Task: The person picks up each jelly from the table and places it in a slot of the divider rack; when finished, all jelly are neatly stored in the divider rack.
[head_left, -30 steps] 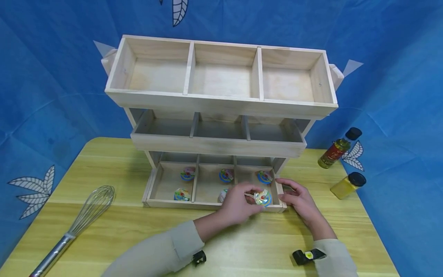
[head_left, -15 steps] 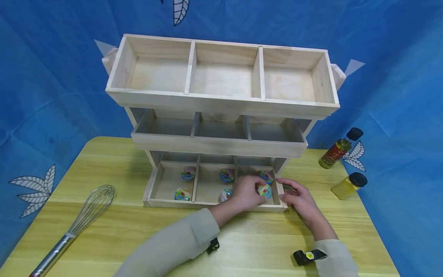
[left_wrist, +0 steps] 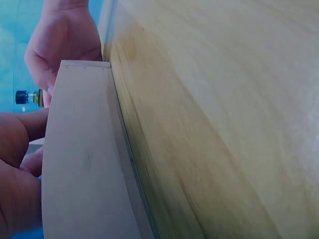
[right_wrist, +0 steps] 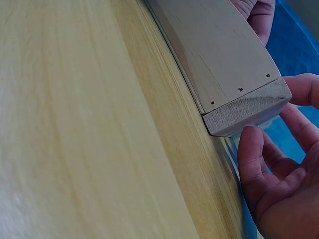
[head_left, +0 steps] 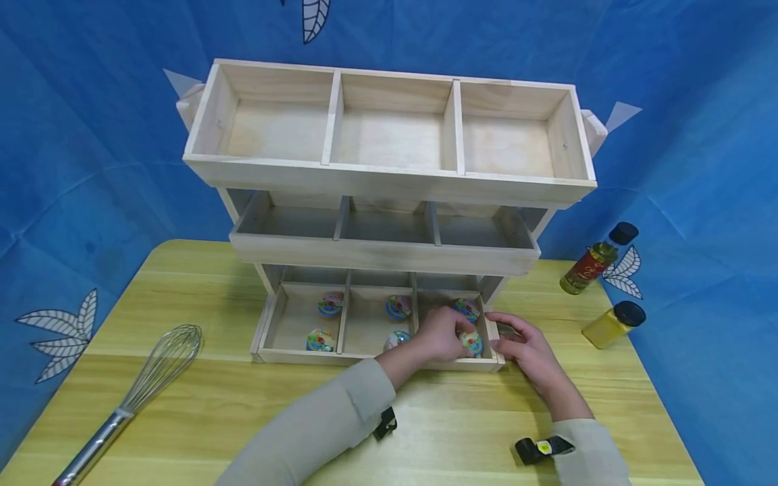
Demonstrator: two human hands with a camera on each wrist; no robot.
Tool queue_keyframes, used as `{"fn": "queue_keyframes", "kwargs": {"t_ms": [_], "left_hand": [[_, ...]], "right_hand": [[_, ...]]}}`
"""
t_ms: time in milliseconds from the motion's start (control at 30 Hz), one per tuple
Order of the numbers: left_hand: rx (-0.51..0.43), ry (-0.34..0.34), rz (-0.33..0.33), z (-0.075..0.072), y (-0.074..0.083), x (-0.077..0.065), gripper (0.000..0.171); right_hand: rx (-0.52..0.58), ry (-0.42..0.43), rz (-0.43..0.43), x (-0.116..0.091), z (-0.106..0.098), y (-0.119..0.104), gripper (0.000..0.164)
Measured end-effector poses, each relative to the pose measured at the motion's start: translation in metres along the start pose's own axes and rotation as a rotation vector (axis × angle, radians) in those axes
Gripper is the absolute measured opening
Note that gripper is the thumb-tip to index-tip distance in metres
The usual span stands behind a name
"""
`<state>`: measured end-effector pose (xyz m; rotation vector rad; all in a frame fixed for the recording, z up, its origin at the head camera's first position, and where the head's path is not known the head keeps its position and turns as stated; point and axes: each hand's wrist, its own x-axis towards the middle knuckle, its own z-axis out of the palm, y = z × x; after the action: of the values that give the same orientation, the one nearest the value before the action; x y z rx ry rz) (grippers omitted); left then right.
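In the head view, my left hand [head_left: 446,335] reaches over the front wall into the right compartment of the bottom wooden tray [head_left: 304,358]. Its thumb and fingers pinch a small jelly cup [head_left: 473,344] with a colourful round lid, at the front of that compartment. Behind it lies another jelly cup [head_left: 467,310]. My right hand [head_left: 527,349] rests its thumb and fingertips against the tray's right end. The right wrist view shows those relaxed fingers [right_wrist: 250,149] at the end board's edge. The left wrist view has the cup hidden behind the tray's front board [left_wrist: 84,149].
The middle compartment holds two cups [head_left: 398,308], as does the left one [head_left: 319,341]. Above stand the middle tier [head_left: 383,255] and top tier [head_left: 389,179]. A whisk [head_left: 154,371] lies left; an oil bottle [head_left: 589,268] and a yellow jar [head_left: 608,328] stand right.
My left hand has moved right with the jelly cup, bringing it from the front wall into the right compartment. The right hand has stayed at the tray's end.
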<state>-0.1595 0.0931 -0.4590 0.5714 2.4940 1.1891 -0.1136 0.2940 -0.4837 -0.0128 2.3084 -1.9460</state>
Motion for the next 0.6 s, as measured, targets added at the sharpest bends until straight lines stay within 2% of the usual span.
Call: {"fn": "queue_keyframes", "kwargs": {"t_ms": [133,300,600], "left_hand": [[-0.029,-0.062,-0.032,-0.0018,-0.0014,0.0015,0.038],[-0.049,-0.105,-0.033,-0.0029,-0.004,0.0026,0.039],[0.056,-0.117,0.011,-0.0052,-0.0027,0.0012,0.042]], "right_hand": [[0.005,-0.003,-0.003,0.0004,0.0005,0.0003,0.05],[0.012,-0.005,0.0,0.0002,0.0009,0.0002,0.05],[0.015,-0.016,0.012,0.0011,0.0014,-0.0012,0.051]]}}
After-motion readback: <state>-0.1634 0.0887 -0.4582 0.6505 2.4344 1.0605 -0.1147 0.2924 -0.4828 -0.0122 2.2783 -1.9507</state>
